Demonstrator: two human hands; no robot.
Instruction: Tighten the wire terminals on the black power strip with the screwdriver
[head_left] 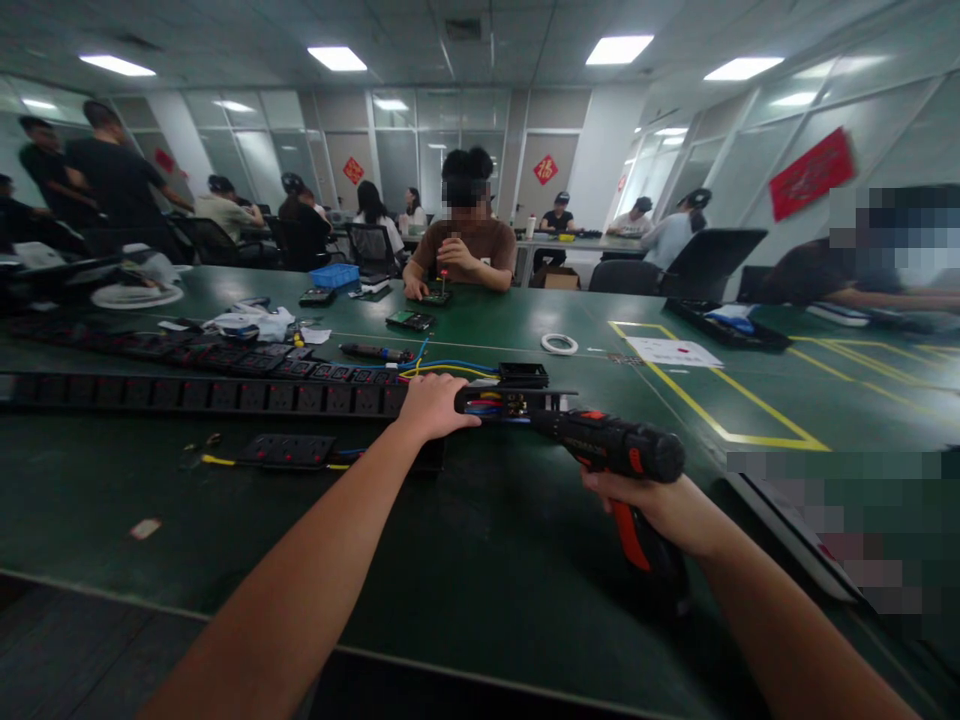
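Observation:
My left hand [431, 405] is wrapped over the right part of a long black power strip [247, 395], whose row of sockets runs off to the left. Just right of that hand, the strip's open end [517, 404] shows coloured wires and metal terminals. In my right hand [645, 500] is a black and orange cordless drill [622, 445], gripped by its handle. Its nose points left at the open end; whether the bit touches anything is too small to tell. Nearer to me lies a short socket module [289, 450] with yellow and blue wires.
Behind the strip lie another socket strip [217, 352], a dark pen-shaped tool [375, 353] and a white ring of tape or cable [559, 344]. Across the green table [480, 570] a person [469, 245] works with a screwdriver. A blue basket [334, 276] stands at the far left.

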